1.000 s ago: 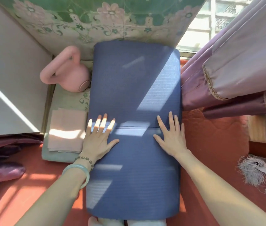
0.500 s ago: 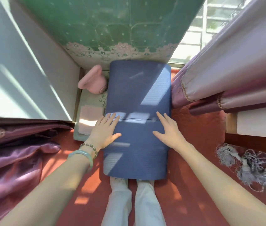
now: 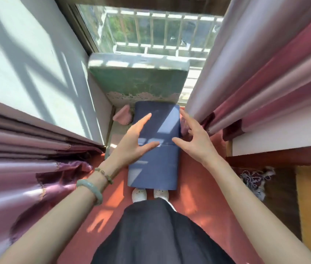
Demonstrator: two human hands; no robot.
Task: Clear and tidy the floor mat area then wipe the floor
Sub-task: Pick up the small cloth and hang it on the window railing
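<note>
Neither grip holds anything: the left grip (image 3: 131, 138) and the right grip (image 3: 194, 140) are wide open, fingers spread and straight. Below them the folded blue mat (image 3: 156, 168) lies flat on the red floor (image 3: 194, 189), its near end at the white shoes (image 3: 139, 194) and its far end at the green cushion (image 3: 137, 80) under the window. A pink kettlebell (image 3: 122, 116) sits just left of the far end. Purple curtains (image 3: 27, 159) hang close on both sides. Both arms reach forward and down, with the left grip over the mat's left edge and the right grip over its right edge.
</note>
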